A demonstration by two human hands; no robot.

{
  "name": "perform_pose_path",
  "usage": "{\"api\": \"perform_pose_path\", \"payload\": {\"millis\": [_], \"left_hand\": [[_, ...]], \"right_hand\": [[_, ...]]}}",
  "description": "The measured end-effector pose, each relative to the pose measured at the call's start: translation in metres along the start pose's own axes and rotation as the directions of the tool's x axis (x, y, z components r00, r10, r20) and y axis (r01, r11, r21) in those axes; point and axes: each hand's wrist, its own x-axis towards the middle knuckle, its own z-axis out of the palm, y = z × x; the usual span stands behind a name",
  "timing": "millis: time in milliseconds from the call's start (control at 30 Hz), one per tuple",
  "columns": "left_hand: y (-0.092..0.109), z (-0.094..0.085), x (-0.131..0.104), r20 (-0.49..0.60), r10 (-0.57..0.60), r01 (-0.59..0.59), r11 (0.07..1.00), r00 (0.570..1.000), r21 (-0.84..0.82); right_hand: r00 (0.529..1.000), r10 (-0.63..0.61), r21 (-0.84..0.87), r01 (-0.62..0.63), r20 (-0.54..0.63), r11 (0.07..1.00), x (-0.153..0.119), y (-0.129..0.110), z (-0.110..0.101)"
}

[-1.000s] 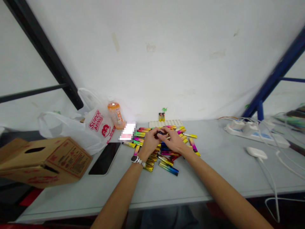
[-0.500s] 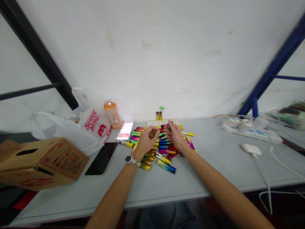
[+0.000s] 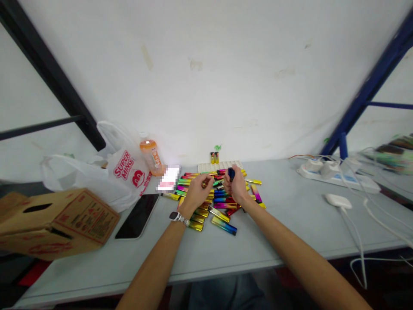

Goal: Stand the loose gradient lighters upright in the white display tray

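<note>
Many shiny, metallic-coloured lighters (image 3: 224, 219) lie in a loose pile on the grey desk, in gold, red, green, blue and purple. My right hand (image 3: 237, 185) is closed around a dark blue lighter (image 3: 231, 173), held above the right of the pile, with its dark end showing at the thumb. Over the pile's left side is my left hand (image 3: 199, 190), fingers curled in toward the thumb. Whatever it may hold is hidden. A watch (image 3: 178, 217) is on that wrist. Behind the pile, two small lighters (image 3: 214, 157) stand upright by a white keyboard (image 3: 201, 166).
To the left are a cardboard box (image 3: 82, 219), a white plastic bag (image 3: 129, 172), an orange drink bottle (image 3: 150, 157) and a black phone (image 3: 138, 216). A blurred-out bright screen (image 3: 169, 177) lies beside the pile. On the right are a power strip (image 3: 342, 178) and a white charger (image 3: 338, 201) with cables.
My right hand has turned and closed more tightly, so the dark blue lighter shows more upright. The fingers of my left hand have shifted slightly. The view has moved a little.
</note>
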Motion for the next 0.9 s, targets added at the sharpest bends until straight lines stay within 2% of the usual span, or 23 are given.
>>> {"api": "perform_pose_path", "payload": {"millis": [133,300,467,533,600,667,767,833,900], "left_hand": [[-0.004,0.001,0.000,-0.001,0.008,-0.008,1.000,1.000,0.012],[-0.007,0.003,0.000,-0.002,0.004,-0.004,1.000,1.000,0.027],[-0.009,0.000,0.000,-0.005,0.029,-0.028,0.994,1.000,0.105],[-0.013,-0.002,0.000,0.006,0.043,-0.043,0.981,0.999,0.187],[-0.017,-0.004,0.002,0.016,0.040,-0.043,0.957,0.999,0.288],[-0.022,-0.006,0.003,0.027,0.020,-0.029,0.923,0.999,0.384],[-0.025,-0.008,0.005,0.048,-0.020,-0.006,0.868,0.999,0.497],[-0.025,-0.009,0.006,0.063,-0.046,0.005,0.844,0.997,0.537],[-0.024,-0.009,0.007,0.082,-0.071,0.014,0.837,0.994,0.547]], "right_hand": [[0.999,0.043,0.057,-0.044,0.017,0.997,-0.003,-0.002,0.001],[0.996,-0.055,-0.059,0.051,-0.066,0.997,0.000,0.003,0.001],[0.997,-0.037,-0.052,0.034,-0.071,0.998,0.003,0.004,0.001],[0.996,-0.085,-0.070,0.082,-0.040,0.994,0.005,0.006,-0.001],[0.981,-0.191,-0.156,0.186,-0.020,0.970,0.008,0.007,-0.004],[0.952,-0.305,-0.295,0.297,0.021,0.908,0.012,0.008,-0.008],[0.883,-0.460,-0.516,0.437,0.093,0.736,0.021,0.006,-0.012],[0.843,-0.523,-0.629,0.475,0.126,0.615,0.029,0.002,-0.014],[0.833,-0.530,-0.694,0.475,0.157,0.541,0.041,-0.001,-0.013]]}}
